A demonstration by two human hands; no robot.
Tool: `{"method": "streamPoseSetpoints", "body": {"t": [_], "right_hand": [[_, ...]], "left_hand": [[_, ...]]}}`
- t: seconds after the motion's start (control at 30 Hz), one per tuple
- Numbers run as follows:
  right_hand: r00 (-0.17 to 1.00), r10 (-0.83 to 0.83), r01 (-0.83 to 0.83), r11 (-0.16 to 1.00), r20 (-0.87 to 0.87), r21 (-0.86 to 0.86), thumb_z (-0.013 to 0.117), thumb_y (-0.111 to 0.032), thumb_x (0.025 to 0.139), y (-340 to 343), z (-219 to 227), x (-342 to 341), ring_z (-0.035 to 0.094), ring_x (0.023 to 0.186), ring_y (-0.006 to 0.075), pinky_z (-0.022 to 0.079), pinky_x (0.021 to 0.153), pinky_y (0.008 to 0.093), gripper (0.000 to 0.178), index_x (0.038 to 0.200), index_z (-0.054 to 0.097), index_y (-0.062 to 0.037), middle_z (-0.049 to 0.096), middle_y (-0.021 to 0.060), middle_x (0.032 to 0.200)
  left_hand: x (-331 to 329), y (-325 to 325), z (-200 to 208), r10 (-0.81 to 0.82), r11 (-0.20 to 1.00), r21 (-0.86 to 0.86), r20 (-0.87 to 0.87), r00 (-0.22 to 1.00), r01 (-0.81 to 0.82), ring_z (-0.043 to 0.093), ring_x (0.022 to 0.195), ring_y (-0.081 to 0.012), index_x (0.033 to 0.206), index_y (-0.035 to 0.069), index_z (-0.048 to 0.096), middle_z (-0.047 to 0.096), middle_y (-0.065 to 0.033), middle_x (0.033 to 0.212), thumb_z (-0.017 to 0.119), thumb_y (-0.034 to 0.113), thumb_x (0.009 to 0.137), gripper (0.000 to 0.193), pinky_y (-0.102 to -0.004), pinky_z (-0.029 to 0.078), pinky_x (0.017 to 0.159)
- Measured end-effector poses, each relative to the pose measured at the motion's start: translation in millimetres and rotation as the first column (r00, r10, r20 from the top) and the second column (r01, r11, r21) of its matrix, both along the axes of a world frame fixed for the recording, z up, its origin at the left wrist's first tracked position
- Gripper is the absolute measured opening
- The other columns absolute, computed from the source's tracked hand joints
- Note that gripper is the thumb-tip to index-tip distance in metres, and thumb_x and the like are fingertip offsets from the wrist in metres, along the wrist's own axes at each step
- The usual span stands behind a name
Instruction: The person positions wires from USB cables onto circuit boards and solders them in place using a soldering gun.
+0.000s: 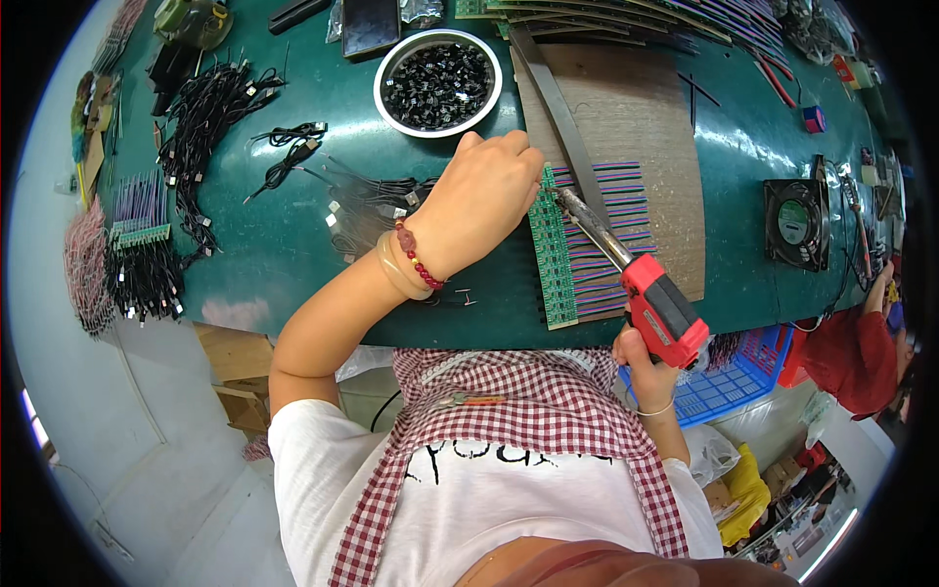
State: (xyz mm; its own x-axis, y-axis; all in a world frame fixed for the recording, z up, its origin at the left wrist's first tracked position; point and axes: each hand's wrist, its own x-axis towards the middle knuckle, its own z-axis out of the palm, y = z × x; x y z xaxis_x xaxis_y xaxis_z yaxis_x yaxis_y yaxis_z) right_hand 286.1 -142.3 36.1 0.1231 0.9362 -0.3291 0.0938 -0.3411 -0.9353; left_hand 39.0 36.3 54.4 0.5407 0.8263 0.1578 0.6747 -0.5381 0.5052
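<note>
My right hand grips a red and black soldering gun by its handle, its metal barrel slanting up and left to the green circuit-board strip. My left hand is closed beside the strip's upper end, close to the gun's tip. Whatever its fingers pinch is hidden. Rows of coloured wires run rightward from the strip across a brown board. A long flat metal bar lies over the board, its lower end across the wires. Black cables lie left of my left hand, partly under the wrist.
A metal bowl of small black parts stands beyond my left hand. Bundled black cables lie at left. At right are a black fan and another person's red sleeve. A blue basket sits below the table edge.
</note>
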Motion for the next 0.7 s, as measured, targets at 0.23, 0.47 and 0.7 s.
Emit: {"method": "streamPoseSetpoints", "body": {"t": [0.23, 0.47, 0.7], "right_hand": [[1.000, 0.027, -0.029, 0.989, 0.016, 0.147, 0.062, -0.010, 0.086, 9.7, 11.8, -6.4, 0.050, 0.060, 0.0126, 0.044, 0.056, 0.0272, 0.027, 0.107, 0.053, 0.0037, 0.054, 0.0050, 0.071], [0.990, -0.018, 0.045, 0.981, -0.143, 0.187, 0.056, -0.014, 0.089, 21.8, 26.5, -13.5, 0.042, 0.049, 0.0114, 0.040, 0.048, 0.0263, 0.039, 0.119, 0.043, 0.0083, 0.045, 0.0044, 0.058], [0.980, -0.019, 0.061, 0.976, -0.196, 0.211, 0.056, -0.017, 0.089, 24.5, 26.9, -19.0, 0.042, 0.047, 0.0114, 0.039, 0.046, 0.0260, 0.039, 0.116, 0.043, 0.0079, 0.045, 0.0045, 0.058]], "left_hand": [[-0.3, 0.2, -2.7, -0.008, 1.000, 0.002, -0.023, 1.000, 0.008, 0.054, 0.072, -0.0276, 0.075, 0.003, 0.057, 0.053, -0.0093, 0.076, 0.060, 0.007, 0.077, 0.005, -0.0366, 0.039, 0.066], [0.3, -0.3, -3.3, -0.008, 1.000, 0.023, -0.026, 1.000, 0.009, 0.054, 0.072, -0.0269, 0.075, 0.003, 0.057, 0.053, -0.0088, 0.076, 0.060, 0.007, 0.077, 0.005, -0.0364, 0.039, 0.067], [-6.8, -4.4, -0.4, 0.028, 0.995, 0.092, -0.038, 0.999, -0.024, 0.054, 0.077, -0.0262, 0.078, 0.005, 0.057, 0.053, -0.0071, 0.080, 0.063, 0.008, 0.075, 0.007, -0.0366, 0.039, 0.068]]}}
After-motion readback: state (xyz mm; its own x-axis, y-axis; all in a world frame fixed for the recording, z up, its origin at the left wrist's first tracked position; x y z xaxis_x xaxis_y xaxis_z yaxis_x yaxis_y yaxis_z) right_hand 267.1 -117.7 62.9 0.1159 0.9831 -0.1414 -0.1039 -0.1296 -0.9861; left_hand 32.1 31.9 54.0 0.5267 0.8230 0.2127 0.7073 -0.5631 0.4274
